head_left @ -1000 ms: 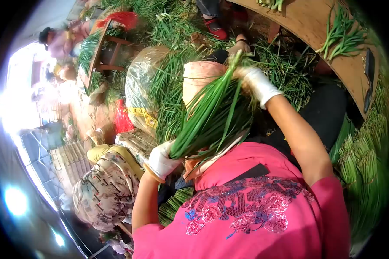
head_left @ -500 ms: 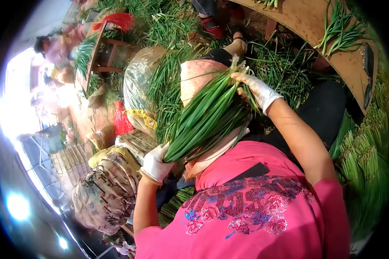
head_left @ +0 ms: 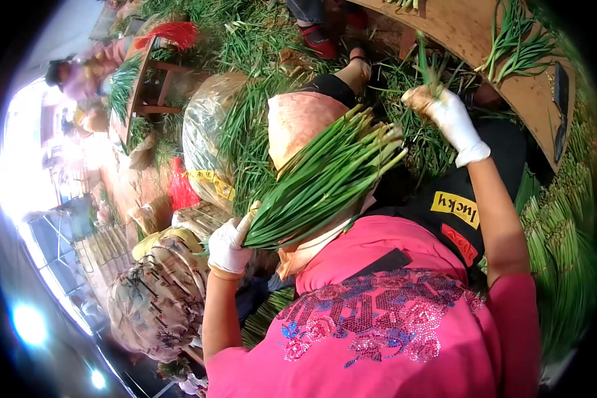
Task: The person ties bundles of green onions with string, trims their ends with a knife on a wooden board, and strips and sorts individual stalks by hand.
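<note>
A thick bunch of scallions [head_left: 325, 182] lies across my lap, its pale stem ends at the right and its green leaves toward the left. My left hand [head_left: 231, 244], in a white glove, is closed around the leaf ends. My right hand [head_left: 448, 123], gloved too and stained brown at the fingertips, is raised to the right of the bunch and apart from it. Its fingers are closed on a small wisp of leaf scraps [head_left: 428, 69], somewhat blurred. Under the bunch, a pale pink cloth [head_left: 305, 126] covers my leg.
Loose leaves [head_left: 245, 126] litter the ground ahead. A curved wooden table [head_left: 464, 33] at upper right holds a small scallion bundle [head_left: 521, 50]. Stacked bundles [head_left: 567, 265] stand at my right. A clear plastic bag [head_left: 209, 126] and a person in a patterned top [head_left: 156, 298] are at left.
My right hand has moved from the stem ends outward to the right, with leaf scraps in its fingers. The stem ends now look cleaner. My left hand keeps hold of the leaf ends.
</note>
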`<state>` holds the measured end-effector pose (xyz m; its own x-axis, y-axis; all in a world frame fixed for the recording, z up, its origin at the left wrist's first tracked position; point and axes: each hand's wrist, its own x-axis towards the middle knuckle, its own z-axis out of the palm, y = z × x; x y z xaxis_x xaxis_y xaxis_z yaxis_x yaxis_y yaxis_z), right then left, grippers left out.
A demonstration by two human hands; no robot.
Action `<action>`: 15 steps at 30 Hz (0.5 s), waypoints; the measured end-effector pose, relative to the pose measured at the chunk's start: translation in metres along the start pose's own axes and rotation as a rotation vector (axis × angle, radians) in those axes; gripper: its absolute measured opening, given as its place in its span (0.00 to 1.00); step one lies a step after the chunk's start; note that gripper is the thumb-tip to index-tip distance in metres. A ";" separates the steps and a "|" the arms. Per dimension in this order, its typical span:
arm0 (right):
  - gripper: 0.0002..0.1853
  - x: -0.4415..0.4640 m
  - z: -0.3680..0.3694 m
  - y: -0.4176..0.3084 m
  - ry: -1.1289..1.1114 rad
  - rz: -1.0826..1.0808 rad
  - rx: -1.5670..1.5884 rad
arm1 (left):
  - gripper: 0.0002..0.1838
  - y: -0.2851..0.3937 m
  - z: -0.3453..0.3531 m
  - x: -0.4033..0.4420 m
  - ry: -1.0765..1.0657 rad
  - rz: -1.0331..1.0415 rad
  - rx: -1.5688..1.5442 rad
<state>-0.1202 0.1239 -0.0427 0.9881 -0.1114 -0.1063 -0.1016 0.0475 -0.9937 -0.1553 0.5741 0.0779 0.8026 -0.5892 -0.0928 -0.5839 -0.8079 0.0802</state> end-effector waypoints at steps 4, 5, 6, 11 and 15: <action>0.20 -0.029 0.039 -0.017 -0.203 -0.012 -0.392 | 0.27 -0.004 0.001 0.001 -0.009 0.010 -0.043; 0.18 -0.029 0.044 -0.015 -0.239 -0.158 -0.610 | 0.28 -0.004 0.000 0.002 -0.016 0.003 -0.041; 0.17 -0.029 0.048 -0.011 -0.274 -0.307 -0.827 | 0.29 -0.003 0.000 0.003 -0.022 -0.005 -0.038; 0.05 -0.011 0.038 -0.018 -0.186 -0.788 -0.999 | 0.32 0.000 0.001 0.000 -0.050 -0.046 -0.084; 0.09 0.000 0.033 -0.018 -0.077 -0.202 -0.703 | 0.32 -0.003 0.014 -0.002 0.010 -0.067 -0.150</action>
<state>-0.1140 0.1558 -0.0235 0.9981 0.0208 0.0581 0.0586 -0.6174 -0.7844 -0.1571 0.5771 0.0639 0.8408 -0.5332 -0.0934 -0.5045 -0.8344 0.2218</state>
